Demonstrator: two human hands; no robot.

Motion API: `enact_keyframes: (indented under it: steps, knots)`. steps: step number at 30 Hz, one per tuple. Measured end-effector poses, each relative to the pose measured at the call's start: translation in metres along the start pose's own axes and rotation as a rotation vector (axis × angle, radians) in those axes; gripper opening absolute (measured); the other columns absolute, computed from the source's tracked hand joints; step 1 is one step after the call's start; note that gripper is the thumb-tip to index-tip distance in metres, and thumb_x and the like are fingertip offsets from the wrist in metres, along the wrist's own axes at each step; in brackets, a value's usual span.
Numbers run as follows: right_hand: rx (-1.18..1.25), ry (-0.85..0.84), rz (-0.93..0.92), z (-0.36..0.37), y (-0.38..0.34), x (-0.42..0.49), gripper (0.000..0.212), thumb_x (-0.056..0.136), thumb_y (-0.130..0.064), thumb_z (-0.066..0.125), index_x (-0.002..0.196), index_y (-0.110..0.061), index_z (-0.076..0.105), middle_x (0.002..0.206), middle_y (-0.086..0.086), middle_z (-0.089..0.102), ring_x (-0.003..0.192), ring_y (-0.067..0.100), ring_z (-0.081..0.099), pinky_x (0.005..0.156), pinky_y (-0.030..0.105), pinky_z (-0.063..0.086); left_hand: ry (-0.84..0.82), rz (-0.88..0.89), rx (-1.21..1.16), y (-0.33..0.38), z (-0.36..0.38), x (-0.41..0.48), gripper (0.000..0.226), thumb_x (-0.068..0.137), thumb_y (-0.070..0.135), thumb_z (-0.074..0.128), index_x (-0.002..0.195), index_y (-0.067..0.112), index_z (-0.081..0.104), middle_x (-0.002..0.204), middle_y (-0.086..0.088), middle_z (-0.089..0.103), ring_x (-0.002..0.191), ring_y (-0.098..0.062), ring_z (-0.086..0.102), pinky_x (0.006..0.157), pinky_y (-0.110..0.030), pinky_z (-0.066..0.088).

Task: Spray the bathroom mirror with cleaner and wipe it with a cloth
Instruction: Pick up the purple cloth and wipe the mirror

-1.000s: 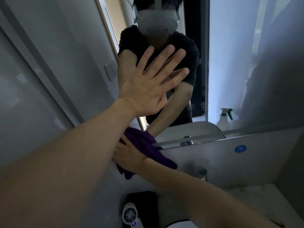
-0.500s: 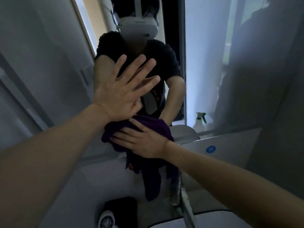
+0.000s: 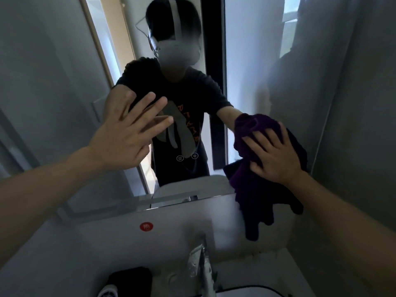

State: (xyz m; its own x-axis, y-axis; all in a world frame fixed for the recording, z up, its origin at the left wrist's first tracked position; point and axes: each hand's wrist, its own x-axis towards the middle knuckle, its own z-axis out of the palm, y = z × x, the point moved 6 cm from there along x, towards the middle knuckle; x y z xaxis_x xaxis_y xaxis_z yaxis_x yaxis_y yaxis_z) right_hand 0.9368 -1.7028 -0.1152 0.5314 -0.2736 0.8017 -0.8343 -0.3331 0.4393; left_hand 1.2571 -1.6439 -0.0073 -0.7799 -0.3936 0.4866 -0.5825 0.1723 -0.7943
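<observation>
The bathroom mirror [image 3: 246,61] fills the upper half of the head view and reflects a person in a dark shirt. My left hand [image 3: 126,138] lies flat on the glass at the left, fingers spread and straight. My right hand [image 3: 272,155] presses a dark purple cloth [image 3: 263,189] against the mirror's lower right corner, fingers spread over it. The cloth's loose end hangs below the mirror's bottom edge. No spray bottle shows in this frame.
Below the mirror a white panel carries a red round sticker [image 3: 146,226]. A metal tap [image 3: 201,262] stands over the white basin [image 3: 246,291] at the bottom. A black object [image 3: 128,279] sits bottom left. A grey wall [image 3: 353,103] closes in on the right.
My right hand has swept the cloth from the lower left of the mirror, under my left hand, across to the lower right. My left hand stays flat on the glass.
</observation>
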Motion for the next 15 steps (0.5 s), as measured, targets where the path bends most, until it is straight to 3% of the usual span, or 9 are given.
enact_keyframes:
  steps: [3, 7, 15]
  knots:
    - [0.033, -0.023, 0.158, 0.003, 0.026, -0.021, 0.07, 0.082, -0.042, 0.048, 0.147, -0.019, 0.037, 0.143, 0.011, 0.036, 0.125, 0.039, 0.038, 0.116, 0.06, 0.016, -0.002, -0.024, -0.061, 0.014, -0.009, 0.007, 0.079, 0.084, 0.014, 0.054, 0.16, 0.008, 0.031, 0.168, -0.024, 0.02, 0.156, -0.045, 0.019, 0.122, -0.07, 0.014]
    - [0.084, -0.025, 0.318, 0.008, 0.052, -0.045, 0.069, 0.08, -0.04, 0.045, 0.143, -0.015, 0.038, 0.141, 0.014, 0.035, 0.125, 0.04, 0.036, 0.108, 0.069, 0.027, -0.001, 0.134, -0.103, 0.056, -0.015, 0.043, 0.075, 0.082, 0.018, 0.052, 0.156, 0.008, 0.04, 0.166, -0.025, 0.025, 0.155, -0.043, 0.021, 0.122, -0.068, 0.018]
    - [0.162, -0.051, 0.565, 0.026, 0.07, -0.083, 0.071, 0.078, -0.035, 0.045, 0.143, -0.009, 0.037, 0.141, 0.018, 0.038, 0.126, 0.041, 0.034, 0.112, 0.064, 0.018, 0.054, 0.183, -0.195, 0.107, -0.019, 0.147, 0.072, 0.084, 0.021, 0.047, 0.155, 0.008, 0.042, 0.167, -0.024, 0.023, 0.156, -0.044, 0.019, 0.122, -0.069, 0.016]
